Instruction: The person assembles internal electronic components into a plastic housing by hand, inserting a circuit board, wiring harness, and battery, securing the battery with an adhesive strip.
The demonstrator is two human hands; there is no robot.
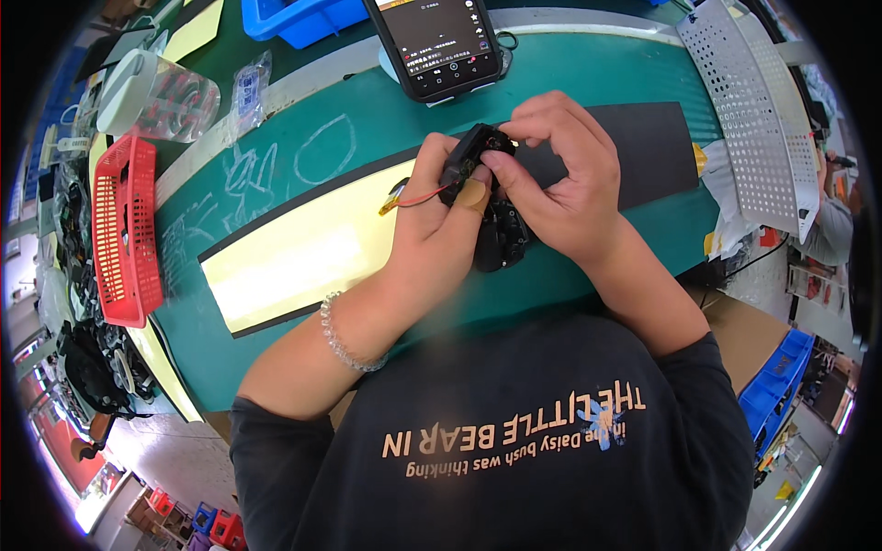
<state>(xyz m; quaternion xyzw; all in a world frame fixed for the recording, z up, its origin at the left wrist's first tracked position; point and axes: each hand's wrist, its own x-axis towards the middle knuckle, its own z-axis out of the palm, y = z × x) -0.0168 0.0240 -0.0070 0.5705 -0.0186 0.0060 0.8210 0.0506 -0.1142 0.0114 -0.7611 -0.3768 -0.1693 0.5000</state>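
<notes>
"What sort of place is this?"

"A workshop: green-topped desk [542,64], perforated grey tray [746,115], red plastic basket [145,266], blue plastic bin [322,30]."

"What kind of work?"

"Electronics, judging by the small black device [464,161] with its thin red wire [420,199]."

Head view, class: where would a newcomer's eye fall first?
Probably on the shiny pale-yellow rectangular sheet, left of centre over the green tabletop. Above centre, the left hand grips a small black plastic device trailing a red wire, while the right hand touches it. A red plastic basket stands far left.
</notes>
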